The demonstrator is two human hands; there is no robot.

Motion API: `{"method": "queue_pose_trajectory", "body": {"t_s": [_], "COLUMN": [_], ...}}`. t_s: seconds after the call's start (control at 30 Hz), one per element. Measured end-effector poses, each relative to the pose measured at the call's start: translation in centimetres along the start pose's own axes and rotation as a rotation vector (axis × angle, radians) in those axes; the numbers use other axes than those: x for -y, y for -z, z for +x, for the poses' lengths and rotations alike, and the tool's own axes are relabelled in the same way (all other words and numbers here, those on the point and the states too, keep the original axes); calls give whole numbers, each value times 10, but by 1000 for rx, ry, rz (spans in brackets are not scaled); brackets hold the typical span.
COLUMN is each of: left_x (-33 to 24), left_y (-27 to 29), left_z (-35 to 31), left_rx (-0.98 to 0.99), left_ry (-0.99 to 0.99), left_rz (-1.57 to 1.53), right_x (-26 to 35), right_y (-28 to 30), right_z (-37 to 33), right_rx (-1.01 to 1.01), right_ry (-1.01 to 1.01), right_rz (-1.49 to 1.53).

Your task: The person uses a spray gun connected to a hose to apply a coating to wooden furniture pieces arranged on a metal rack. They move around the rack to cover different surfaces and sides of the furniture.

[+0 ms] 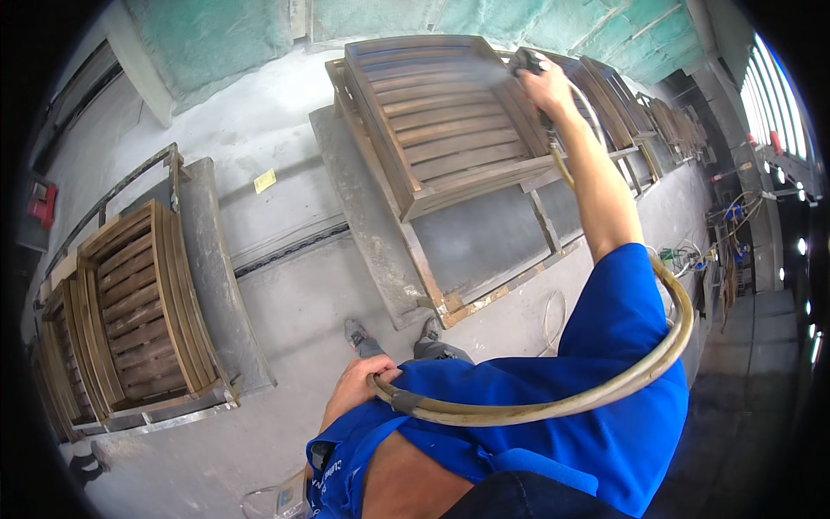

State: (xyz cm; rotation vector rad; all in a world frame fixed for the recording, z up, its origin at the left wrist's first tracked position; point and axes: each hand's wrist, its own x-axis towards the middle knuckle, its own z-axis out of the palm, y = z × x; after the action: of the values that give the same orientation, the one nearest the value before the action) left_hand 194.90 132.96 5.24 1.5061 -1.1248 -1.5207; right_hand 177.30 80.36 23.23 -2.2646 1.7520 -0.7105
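Spraying at Full Reach

Facing rack (424,268) ahead, slatted wooden piece (458,118) lying on top. Carrying pale hose (536,413) in long curve. Clamping left hand (356,385) on hose, low in view; stretching right hand (550,88) well apart from left, wrapped around dark spray gun (525,61), near far right edge of slatted wooden piece.

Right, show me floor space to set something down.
Floor lies bare between the left slatted frames and the shoes, below the chain; more surrounds the yellow paper. Crowded: the central stand, under its large slatted frame, and the far right, with tangled cords.
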Motion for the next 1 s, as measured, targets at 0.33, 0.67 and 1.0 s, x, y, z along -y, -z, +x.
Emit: {"method": "queue_pose_trajectory", "body": {"t_s": [0.33,0.67,1.0], "left_x": [-6,0,4], "left_y": [3,21,41], "left_z": [9,9,6], "left_rx": [59,94,125], "left_ry": [-101,-122,-122], "left_rz": [42,38,37], "right_x": [23,24,18], "right_y": [18,54,64], "right_z": [-66,-84,-69], "right_rx": [421,313,137], "right_ry": [-30,-186,-169], "right_rz": [519,87,-224]}}
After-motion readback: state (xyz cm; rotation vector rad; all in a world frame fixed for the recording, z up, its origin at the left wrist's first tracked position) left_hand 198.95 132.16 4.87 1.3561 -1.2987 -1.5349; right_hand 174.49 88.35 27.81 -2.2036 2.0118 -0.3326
